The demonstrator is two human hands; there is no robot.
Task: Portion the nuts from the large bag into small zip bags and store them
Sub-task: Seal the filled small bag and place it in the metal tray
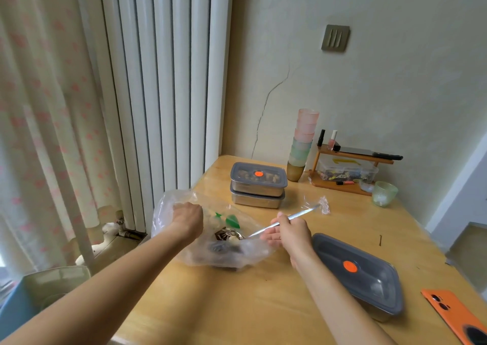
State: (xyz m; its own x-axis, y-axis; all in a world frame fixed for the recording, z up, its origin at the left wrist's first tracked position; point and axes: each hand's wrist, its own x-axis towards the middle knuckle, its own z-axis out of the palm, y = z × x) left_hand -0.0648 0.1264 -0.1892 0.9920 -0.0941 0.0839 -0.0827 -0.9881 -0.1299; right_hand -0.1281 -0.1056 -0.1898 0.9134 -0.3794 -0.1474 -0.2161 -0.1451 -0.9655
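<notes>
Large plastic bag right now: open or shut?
Open. The left hand holds up the rim of the large bag, and the spoon in the right hand reaches through its mouth to the nuts.

Left grip (187,219) fisted, knuckles up; right grip (288,232) pinched (palm showing), both outstretched.

We have a single wide-angle view, worn on the head, facing forward and down onto the table (237,305) from close by. The left hand (187,219) and right hand (288,230) sit mid-frame; the wall (369,81) fills the upper right of the frame.
</notes>
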